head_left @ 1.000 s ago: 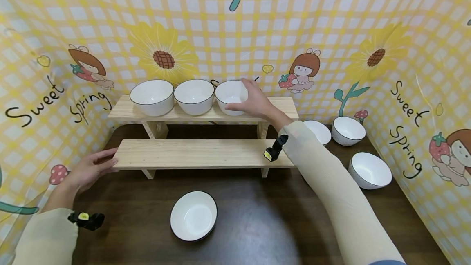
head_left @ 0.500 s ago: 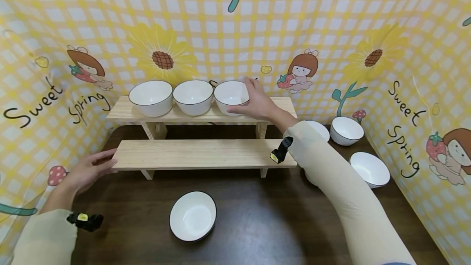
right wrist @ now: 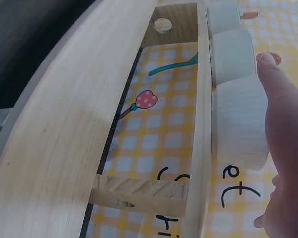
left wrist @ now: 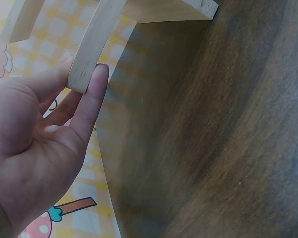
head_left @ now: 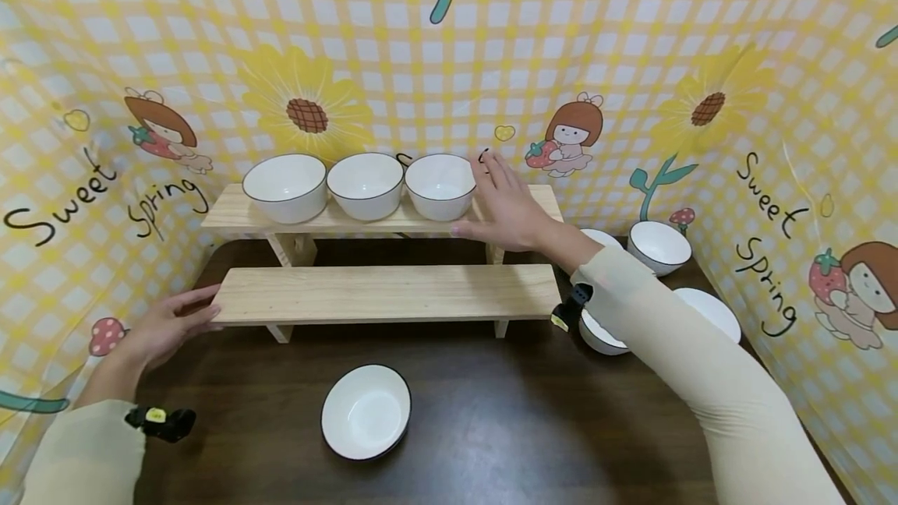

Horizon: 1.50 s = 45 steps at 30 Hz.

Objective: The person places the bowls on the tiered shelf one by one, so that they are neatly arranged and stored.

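Observation:
Three white bowls with dark rims stand in a row on the upper board [head_left: 228, 209] of a two-step wooden rack: a left bowl [head_left: 284, 192], a middle bowl [head_left: 365, 189] and a right bowl [head_left: 440, 189]. My right hand [head_left: 515, 213] is just right of the right bowl, fingers spread and extended, holding nothing. In the right wrist view, its thumb [right wrist: 272, 74] lies alongside the bowls. My left hand [head_left: 161, 330] pinches the left end of the lower board [head_left: 386, 294]; the left wrist view has thumb and fingers on either side of the board end [left wrist: 87, 64].
Another white bowl [head_left: 366, 413] sits on the dark table [head_left: 505, 419] before the rack. Several more stand at the right, including a textured bowl [head_left: 659, 246] and a bowl [head_left: 602, 336] partly behind my right sleeve [head_left: 673, 333]. Checked cloth [head_left: 421, 61] surrounds the back and sides.
My right hand has let go of the right bowl and drawn off to the right, its fingers straightening. That bowl stays on the upper board. My left hand keeps its hold.

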Motion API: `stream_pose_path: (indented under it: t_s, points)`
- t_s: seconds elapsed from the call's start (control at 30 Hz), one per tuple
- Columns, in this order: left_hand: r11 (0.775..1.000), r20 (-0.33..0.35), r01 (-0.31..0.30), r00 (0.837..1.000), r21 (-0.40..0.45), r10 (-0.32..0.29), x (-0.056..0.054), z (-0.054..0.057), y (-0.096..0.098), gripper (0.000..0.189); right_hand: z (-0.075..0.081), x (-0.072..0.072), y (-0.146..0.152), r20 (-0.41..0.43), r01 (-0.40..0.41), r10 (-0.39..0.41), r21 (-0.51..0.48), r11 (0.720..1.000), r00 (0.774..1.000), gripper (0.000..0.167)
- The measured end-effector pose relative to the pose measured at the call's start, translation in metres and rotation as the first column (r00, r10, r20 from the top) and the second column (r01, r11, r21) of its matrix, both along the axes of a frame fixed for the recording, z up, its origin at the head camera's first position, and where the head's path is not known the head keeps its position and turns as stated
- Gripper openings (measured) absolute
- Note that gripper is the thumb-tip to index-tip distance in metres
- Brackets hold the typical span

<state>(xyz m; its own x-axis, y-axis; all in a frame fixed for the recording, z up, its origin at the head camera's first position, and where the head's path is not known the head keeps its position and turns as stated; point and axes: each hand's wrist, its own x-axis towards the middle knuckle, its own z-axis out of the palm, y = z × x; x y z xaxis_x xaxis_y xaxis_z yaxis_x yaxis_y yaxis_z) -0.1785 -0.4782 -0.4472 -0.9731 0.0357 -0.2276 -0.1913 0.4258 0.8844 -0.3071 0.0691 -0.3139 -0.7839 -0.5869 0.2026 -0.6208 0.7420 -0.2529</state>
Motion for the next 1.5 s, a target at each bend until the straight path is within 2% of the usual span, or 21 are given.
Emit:
stream_pose_path:
  t_s: [0.37, 0.87, 1.1, 1.33, 1.5]
  points:
    - [1.0, -0.009, -0.004, 1.0, 0.015, 0.004, 0.001, -0.001, 0.002, 0.069, 0.003, 0.031, 0.022, -0.019, -0.075, 0.076, 0.065, 0.995, 0.997, 0.117]
    - [1.0, -0.018, -0.001, 1.0, 0.006, 0.001, 0.002, 0.002, 0.003, 0.07, -0.019, 0.069, 0.045, -0.032, -0.157, 0.16, 0.086, 0.984, 0.987, 0.117]
    - [1.0, -0.021, 0.005, 1.0, -0.003, -0.005, 0.001, 0.001, 0.002, 0.07, -0.036, 0.084, 0.048, -0.046, -0.236, 0.241, 0.092, 0.967, 0.969, 0.116]
    - [1.0, -0.029, 0.011, 1.0, -0.001, -0.011, 0.002, 0.001, 0.002, 0.07, -0.056, 0.103, 0.042, -0.005, -0.288, 0.289, 0.047, 0.956, 0.957, 0.118]
    - [1.0, -0.015, 0.005, 1.0, 0.0, -0.005, 0.002, 0.003, 0.003, 0.07, -0.071, 0.116, 0.034, 0.013, -0.34, 0.34, 0.021, 0.94, 0.94, 0.12]
